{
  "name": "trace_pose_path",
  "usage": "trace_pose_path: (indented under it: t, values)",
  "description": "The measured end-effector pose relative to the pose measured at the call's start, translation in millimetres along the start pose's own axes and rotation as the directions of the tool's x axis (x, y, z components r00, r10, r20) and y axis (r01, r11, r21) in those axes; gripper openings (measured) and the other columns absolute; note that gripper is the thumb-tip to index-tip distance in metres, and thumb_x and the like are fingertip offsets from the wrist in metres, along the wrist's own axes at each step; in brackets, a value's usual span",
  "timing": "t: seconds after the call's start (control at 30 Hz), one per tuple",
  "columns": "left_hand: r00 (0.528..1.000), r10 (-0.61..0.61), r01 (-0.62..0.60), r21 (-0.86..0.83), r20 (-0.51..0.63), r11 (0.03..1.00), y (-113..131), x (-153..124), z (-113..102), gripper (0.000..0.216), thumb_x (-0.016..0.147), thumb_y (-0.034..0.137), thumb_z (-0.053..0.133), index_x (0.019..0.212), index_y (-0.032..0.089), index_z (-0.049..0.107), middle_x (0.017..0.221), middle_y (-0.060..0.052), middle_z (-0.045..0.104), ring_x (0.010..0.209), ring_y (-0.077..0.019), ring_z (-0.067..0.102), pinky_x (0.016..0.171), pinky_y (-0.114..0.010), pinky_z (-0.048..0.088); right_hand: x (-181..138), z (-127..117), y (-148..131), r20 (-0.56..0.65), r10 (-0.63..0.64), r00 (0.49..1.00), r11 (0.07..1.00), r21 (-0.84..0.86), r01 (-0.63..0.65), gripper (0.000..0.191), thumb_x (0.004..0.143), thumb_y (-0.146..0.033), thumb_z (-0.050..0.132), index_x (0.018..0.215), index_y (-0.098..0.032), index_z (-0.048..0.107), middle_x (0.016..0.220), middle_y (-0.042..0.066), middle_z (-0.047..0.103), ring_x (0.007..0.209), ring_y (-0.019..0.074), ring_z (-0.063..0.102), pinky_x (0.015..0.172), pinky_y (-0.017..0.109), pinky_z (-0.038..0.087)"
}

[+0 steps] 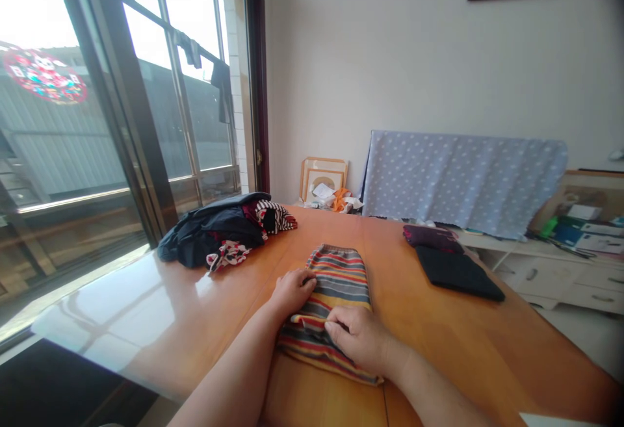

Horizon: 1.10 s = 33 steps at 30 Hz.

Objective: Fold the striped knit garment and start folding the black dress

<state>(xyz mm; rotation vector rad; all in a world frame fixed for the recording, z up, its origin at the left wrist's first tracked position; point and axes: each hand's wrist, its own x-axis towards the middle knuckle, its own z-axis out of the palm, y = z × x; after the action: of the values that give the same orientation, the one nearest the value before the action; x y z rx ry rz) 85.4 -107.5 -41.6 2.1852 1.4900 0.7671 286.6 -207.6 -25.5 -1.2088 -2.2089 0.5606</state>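
Observation:
A folded cloth with red, yellow, blue and grey stripes (331, 303) lies flat in the middle of the orange wooden table (468, 349). My left hand (294, 290) grips its left edge with curled fingers. Lower down, my right hand (355, 338) presses on the cloth and pinches a fold between fingers and thumb. The hands cover part of the cloth, so the fold beneath them is hidden.
A heap of dark clothes with red-and-white patterned garments (221, 232) lies at the table's left. Folded dark garments (453, 268) lie to the right. A glass window (180, 89) runs along the left side, and a polka-dot cloth (463, 180) stands behind the table.

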Motion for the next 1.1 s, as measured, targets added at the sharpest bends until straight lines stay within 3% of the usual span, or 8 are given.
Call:
trace_pose_path:
  t: [0.17, 0.33, 0.43, 0.57, 0.7, 0.83, 1.0, 1.1]
  values:
    - [0.996, -0.084, 0.067, -0.326, -0.039, 0.943, 13, -2, -11, 0.041, 0.089, 0.049, 0.048, 0.103, 0.017, 0.07, 0.092, -0.005, 0.073, 0.087, -0.0203, 0.065, 0.075, -0.028, 0.049, 0, -3, 4, -0.039, -0.012, 0.999, 1.0, -0.026, 0.011, 0.027, 0.095, -0.032, 0.047, 0.076, -0.021, 0.062, 0.074, -0.001, 0.067, 0.07, 0.0128, 0.059, 0.067, 0.023, 0.038]
    - [0.986, -0.147, 0.103, -0.427, -0.073, 0.898, 40, -10, -37, 0.028, 0.082, 0.037, 0.055, 0.092, 0.015, 0.069, 0.084, -0.004, 0.07, 0.075, -0.016, 0.061, 0.065, -0.025, 0.048, -1, -4, 5, -0.062, -0.014, 0.998, 1.0, -0.011, 0.013, 0.029, 0.096, -0.034, 0.047, 0.076, -0.02, 0.062, 0.074, 0.0, 0.066, 0.07, 0.0134, 0.058, 0.066, 0.024, 0.038]
    - [0.988, -0.149, 0.145, -0.455, 0.027, 0.878, 52, -26, -57, 0.027, 0.08, 0.032, 0.056, 0.097, 0.015, 0.067, 0.083, -0.003, 0.069, 0.062, -0.0112, 0.054, 0.056, -0.022, 0.043, -3, -4, 3, -0.081, -0.01, 0.997, 1.0, -0.003, 0.01, 0.028, 0.096, -0.035, 0.047, 0.08, -0.02, 0.064, 0.077, 0.0, 0.067, 0.072, 0.0143, 0.059, 0.065, 0.024, 0.038]
    - [0.969, 0.016, 0.107, -0.476, 0.247, 0.873, 53, -59, -72, 0.044, 0.083, 0.044, 0.062, 0.118, 0.018, 0.063, 0.099, -0.004, 0.068, 0.065, -0.0094, 0.054, 0.055, -0.021, 0.042, -5, -4, 0, -0.084, -0.002, 0.996, 1.0, -0.027, 0.0, 0.028, 0.096, -0.037, 0.047, 0.082, -0.021, 0.066, 0.078, 0.001, 0.069, 0.072, 0.015, 0.06, 0.064, 0.024, 0.038]
    - [0.968, 0.078, 0.024, -0.401, 0.237, 0.916, 40, -80, -58, 0.053, 0.075, 0.039, 0.073, 0.123, 0.021, 0.061, 0.109, -0.004, 0.066, 0.07, -0.0097, 0.055, 0.06, -0.021, 0.043, -5, -3, 0, -0.092, -0.01, 0.996, 0.998, -0.058, 0.005, 0.024, 0.094, -0.035, 0.05, 0.085, -0.022, 0.068, 0.079, 0.0, 0.07, 0.073, 0.0153, 0.061, 0.067, 0.025, 0.039]
    - [0.979, 0.116, -0.068, -0.272, 0.166, 0.96, 31, -83, -44, 0.024, 0.076, 0.022, 0.063, 0.1, 0.019, 0.069, 0.093, -0.001, 0.067, 0.078, -0.0137, 0.058, 0.068, -0.023, 0.045, -6, -5, -2, -0.095, -0.03, 0.995, 0.999, -0.045, 0.026, 0.023, 0.093, -0.036, 0.052, 0.085, -0.022, 0.069, 0.078, 0.0, 0.069, 0.073, 0.0148, 0.06, 0.07, 0.025, 0.04]
    - [0.976, 0.204, -0.19, -0.157, 0.075, 0.969, 34, -82, -51, 0.03, 0.067, 0.007, 0.05, 0.087, 0.019, 0.069, 0.092, -0.002, 0.065, 0.084, -0.0154, 0.059, 0.074, -0.024, 0.047, -8, -9, -6, -0.058, -0.034, 0.998, 0.998, 0.056, 0.038, 0.035, 0.095, -0.043, 0.048, 0.076, -0.021, 0.066, 0.072, -0.002, 0.064, 0.067, 0.0131, 0.056, 0.063, 0.024, 0.039]
    - [0.97, 0.212, -0.204, -0.074, 0.12, 0.976, 34, -87, -53, 0.035, 0.062, 0.005, 0.046, 0.082, 0.021, 0.069, 0.091, -0.002, 0.064, 0.082, -0.0154, 0.059, 0.075, -0.024, 0.047, -7, -7, -1, -0.02, -0.021, 1.0, 0.995, 0.094, 0.022, 0.031, 0.092, -0.037, 0.051, 0.07, -0.02, 0.064, 0.067, -0.002, 0.063, 0.064, 0.0124, 0.055, 0.059, 0.024, 0.037]
